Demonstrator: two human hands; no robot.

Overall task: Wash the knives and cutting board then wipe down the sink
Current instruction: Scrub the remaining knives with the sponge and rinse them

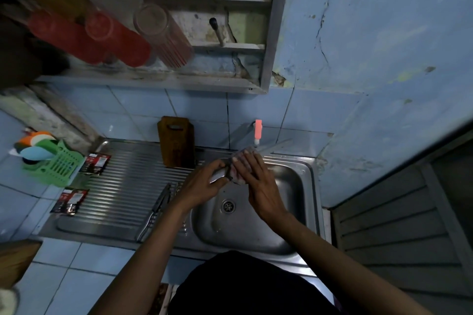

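Fingers: left hand [204, 181] grips a knife [218, 176]; right hand [256, 181] wraps a pale sponge [239, 161] around its blade, probably scrubbing.
Position: centre frame, above the sink [294, 179], so runoff drains.
Tap [258, 132]: directly behind.
Cutting board [176, 142]: upright against tiles, likely draining.
Utensils [158, 208]: flat on drainboard, lower left.

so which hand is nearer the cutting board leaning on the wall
Left. The left hand grips a knife just right of the cutting board, by its lower corner. The right hand is farther right, over the sink basin.
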